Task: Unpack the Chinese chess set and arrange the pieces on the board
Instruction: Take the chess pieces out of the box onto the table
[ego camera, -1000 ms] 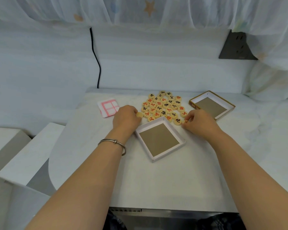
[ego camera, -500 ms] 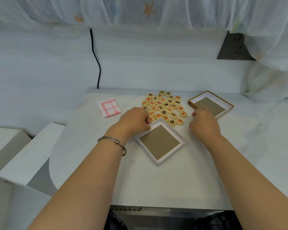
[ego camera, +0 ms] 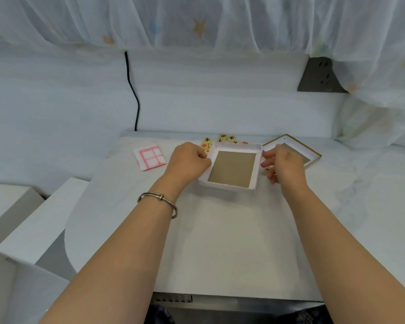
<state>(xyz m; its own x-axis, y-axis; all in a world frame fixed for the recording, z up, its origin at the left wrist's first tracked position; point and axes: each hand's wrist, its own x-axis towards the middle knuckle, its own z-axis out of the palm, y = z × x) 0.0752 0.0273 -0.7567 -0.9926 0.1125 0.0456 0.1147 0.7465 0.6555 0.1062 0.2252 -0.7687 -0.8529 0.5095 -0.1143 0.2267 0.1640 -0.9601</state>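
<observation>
Gripping the left wall of a shallow white cardboard tray with a brown base (ego camera: 233,168), the left hand (ego camera: 188,161) curls its fingers over the rim. The right hand (ego camera: 284,168) sits at the tray's right wall with loosely bent fingers; whether they pinch it cannot be told. The tray's open side faces up, and its long axis runs away from the person. Its far edge covers most of a cluster of round tan wooden chess pieces with red and black characters (ego camera: 222,138). A second, gold-edged tray (ego camera: 312,156) lies to the right, and a folded white sheet with red grid lines (ego camera: 150,157) to the left, on the white table (ego camera: 220,242).
</observation>
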